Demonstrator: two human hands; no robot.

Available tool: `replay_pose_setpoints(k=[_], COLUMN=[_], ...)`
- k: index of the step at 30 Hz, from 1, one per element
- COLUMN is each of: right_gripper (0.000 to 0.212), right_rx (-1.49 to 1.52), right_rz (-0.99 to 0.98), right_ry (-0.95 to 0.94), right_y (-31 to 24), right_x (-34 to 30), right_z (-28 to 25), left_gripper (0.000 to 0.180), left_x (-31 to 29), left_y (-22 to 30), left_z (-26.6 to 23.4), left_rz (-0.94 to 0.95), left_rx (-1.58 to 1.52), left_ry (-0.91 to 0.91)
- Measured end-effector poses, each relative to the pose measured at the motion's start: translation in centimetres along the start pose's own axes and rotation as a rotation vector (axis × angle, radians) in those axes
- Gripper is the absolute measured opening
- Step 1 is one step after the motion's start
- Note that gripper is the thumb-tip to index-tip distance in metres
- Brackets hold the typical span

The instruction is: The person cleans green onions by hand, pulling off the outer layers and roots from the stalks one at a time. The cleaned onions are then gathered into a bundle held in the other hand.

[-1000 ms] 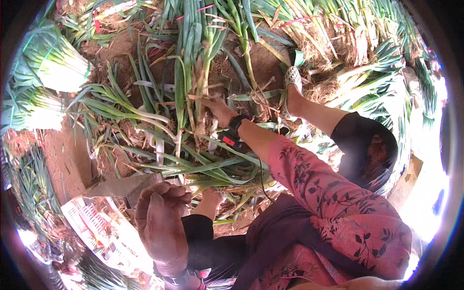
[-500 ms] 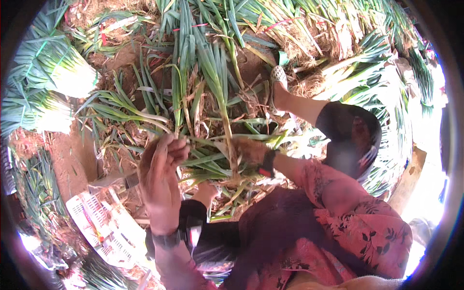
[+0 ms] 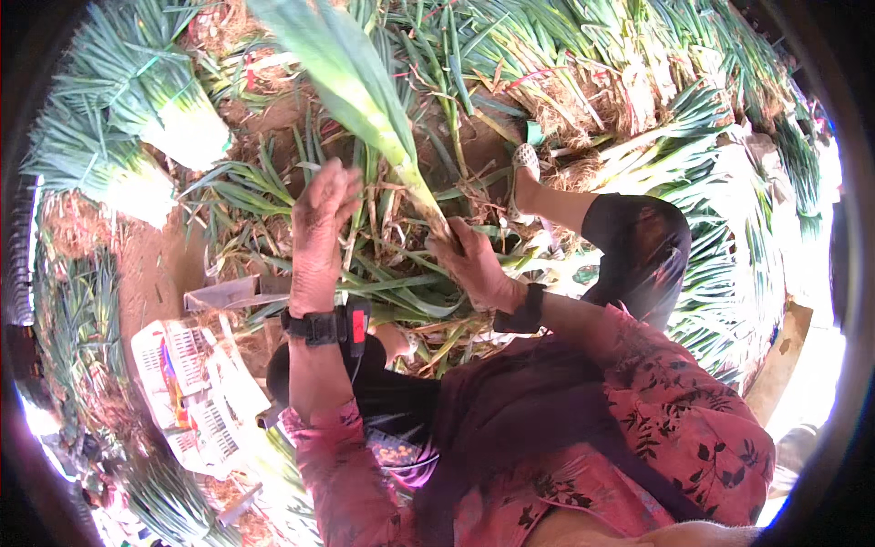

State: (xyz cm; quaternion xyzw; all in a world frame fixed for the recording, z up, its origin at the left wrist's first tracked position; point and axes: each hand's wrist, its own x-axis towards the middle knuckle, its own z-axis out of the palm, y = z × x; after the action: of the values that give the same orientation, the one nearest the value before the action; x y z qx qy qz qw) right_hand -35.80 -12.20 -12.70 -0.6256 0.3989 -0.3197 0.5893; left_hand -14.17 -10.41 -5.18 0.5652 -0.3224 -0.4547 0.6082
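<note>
A thick green onion [image 3: 410, 182] slants up and to the left from my right hand [image 3: 478, 267]. The fingers of that hand are wrapped round its pale lower stalk. Its broad green leaves [image 3: 342, 68] reach to the top of the view. My left hand [image 3: 325, 201] is raised just left of the stalk, apart from it, with fingers bent and pressed together. Whatever it may hold is hidden. Below the hands, loose onion leaves and peelings [image 3: 410, 296] cover the ground between my legs.
Tied onion bundles [image 3: 182, 123] lie at the far left. More onions with roots [image 3: 565, 105] are heaped at the back, and a long row [image 3: 720, 283] lines the right. A white plastic basket [image 3: 196, 401] stands at the near left, beside a wooden board [image 3: 221, 294].
My right hand has lifted the green onion, tipping its leaves up and leftward. My left hand has moved up and away, its fingers still bent.
</note>
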Motion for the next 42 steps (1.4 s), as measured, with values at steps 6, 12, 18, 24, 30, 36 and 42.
replay_pose_setpoints(k=[6,12,18,24,30,36,42], right_gripper=[0.032,0.03,0.033,0.028,0.028,0.028,0.029], right_rx=[-0.21,0.268,-0.076,-0.291,-0.063,0.124,0.325], right_rz=[-0.415,-0.443,-0.477,-0.572,-0.399,-0.256,-0.086], right_ry=[-0.35,-0.512,-0.249,-0.186,-0.342,-0.407,-0.51], right_y=[-1.2,-4.4,0.3,5.0,-1.8,5.3,4.9], right_x=[-0.7,4.7,6.2,8.8,4.9,6.6,5.0], right_z=[0.2,7.5,1.5,6.0,9.8,5.9,5.9], left_gripper=[0.043,0.021,0.035,0.033,0.033,0.036,0.034], left_x=[-1.0,-3.7,-3.6,-3.8,-3.5,-2.3,-1.7], left_y=[1.7,-1.5,1.8,3.1,2.5,2.5,0.5], left_z=[0.8,-5.0,1.3,-4.0,-5.1,-0.7,0.1], left_rz=[0.215,0.318,0.414,0.502,0.487,0.512,0.542], left_rx=[-0.626,-0.018,-0.76,-0.792,-0.722,-0.779,-0.869], left_ry=[0.185,0.411,0.271,0.385,0.503,0.303,-0.061])
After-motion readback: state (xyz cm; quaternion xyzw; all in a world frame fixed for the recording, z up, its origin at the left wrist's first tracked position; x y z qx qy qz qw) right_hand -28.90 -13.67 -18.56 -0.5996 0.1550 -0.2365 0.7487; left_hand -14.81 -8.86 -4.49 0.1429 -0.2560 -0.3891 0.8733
